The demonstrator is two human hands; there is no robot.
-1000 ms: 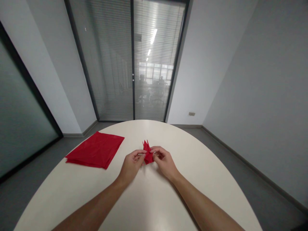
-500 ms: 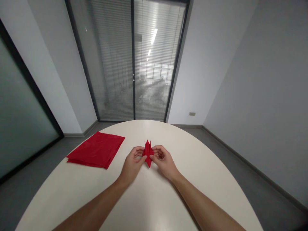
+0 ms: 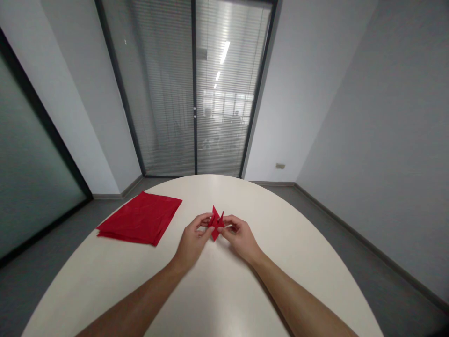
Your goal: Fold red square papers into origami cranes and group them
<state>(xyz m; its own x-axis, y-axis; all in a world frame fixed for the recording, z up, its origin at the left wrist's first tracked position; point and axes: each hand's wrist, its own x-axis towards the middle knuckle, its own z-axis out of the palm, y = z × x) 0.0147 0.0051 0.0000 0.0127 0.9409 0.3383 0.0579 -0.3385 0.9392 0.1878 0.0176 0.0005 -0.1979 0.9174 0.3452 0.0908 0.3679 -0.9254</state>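
Observation:
A small red folded-paper figure (image 3: 216, 226), with several pointed flaps, is held between my two hands above the table. My left hand (image 3: 195, 235) pinches its left side between thumb and fingers. On the opposite side my right hand (image 3: 241, 236) pinches it the same way, thumb tip near its middle. One wide point stands at the top, another aims down toward me, and a thin point leans to the right. The fingertips behind the paper are partly hidden.
A stack of red paper sheets (image 3: 140, 217) lies at the left on the round white table (image 3: 217, 290). Beyond the table's far edge stands a glass partition (image 3: 224, 140) with blinds. Grey walls rise on both sides.
The folded paper's points have shifted: the thin one on the right now tilts outward, and the lower point has drawn up slightly. Both hands stay in nearly the same place.

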